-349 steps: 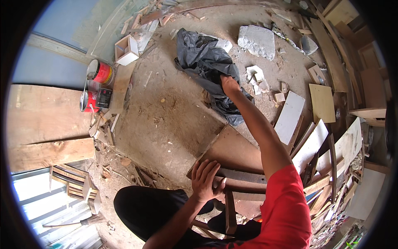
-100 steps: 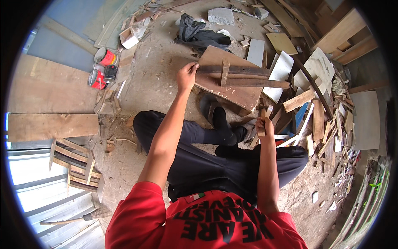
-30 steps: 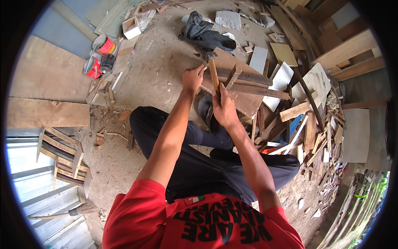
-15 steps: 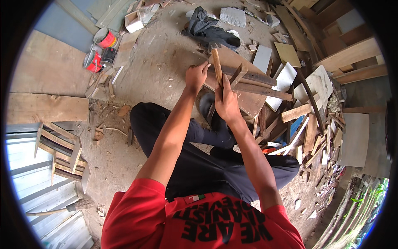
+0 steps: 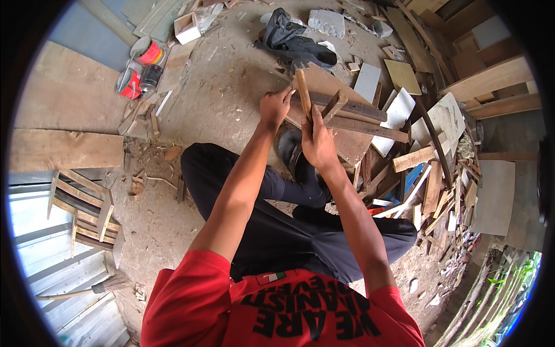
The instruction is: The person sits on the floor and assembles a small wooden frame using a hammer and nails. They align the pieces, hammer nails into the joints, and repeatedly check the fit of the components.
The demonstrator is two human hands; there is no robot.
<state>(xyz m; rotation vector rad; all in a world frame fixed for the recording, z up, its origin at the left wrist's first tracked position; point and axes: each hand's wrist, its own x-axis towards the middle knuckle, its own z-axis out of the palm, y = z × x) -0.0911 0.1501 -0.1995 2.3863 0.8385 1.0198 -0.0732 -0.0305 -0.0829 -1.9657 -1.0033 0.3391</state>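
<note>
My right hand (image 5: 318,141) is wrapped round the wooden handle of a hammer (image 5: 303,92), whose dark metal head points away from me. To its left, my left hand (image 5: 274,107) is closed, thumb and forefinger pinched at the near left end of a wooden frame (image 5: 361,109). What the pinch holds is too small to make out. The frame has dark strips and a short upright block (image 5: 334,106). It rests on a brown board (image 5: 348,144), just beyond my dark shoe (image 5: 287,144).
Scrap wood (image 5: 430,185) is heaped on the right, with white panels (image 5: 399,115) among it. A black cloth or bag (image 5: 295,43) lies ahead. Red tins (image 5: 130,84) stand at the far left, a slatted wooden piece (image 5: 87,211) and a broom (image 5: 107,285) nearer.
The hammer's head has dipped very slightly. Both hands stay almost where they were, and the wooden frame has barely shifted.
</note>
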